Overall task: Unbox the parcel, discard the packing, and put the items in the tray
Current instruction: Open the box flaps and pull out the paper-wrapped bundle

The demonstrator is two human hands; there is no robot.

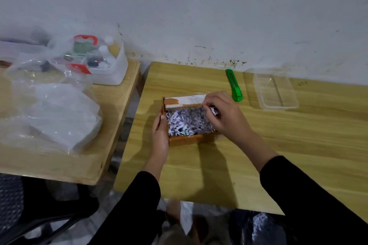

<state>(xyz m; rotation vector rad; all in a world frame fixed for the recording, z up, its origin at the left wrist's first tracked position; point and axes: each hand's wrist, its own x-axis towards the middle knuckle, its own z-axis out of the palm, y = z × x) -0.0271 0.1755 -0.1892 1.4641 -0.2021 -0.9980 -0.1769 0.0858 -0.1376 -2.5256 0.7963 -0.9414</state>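
A small brown cardboard parcel (185, 140) stands open on the wooden table, filled with shredded paper (187, 122). Its far flap (185, 101), white with brown tape, stands up. My left hand (160, 134) lies flat against the box's left side and holds it steady. My right hand (223, 113) reaches over the box's right end, its fingers pinched on a tuft of the shredded paper at the far right corner. Whatever lies under the paper is hidden. An empty clear plastic tray (275, 89) sits at the right, near the wall.
A green utility knife (235, 85) lies between box and tray. On the left table are clear plastic bags (53, 109) and a white container of small items (103, 63). A bag with shredded paper (258, 225) sits below the table's front edge. A gap separates the two tables.
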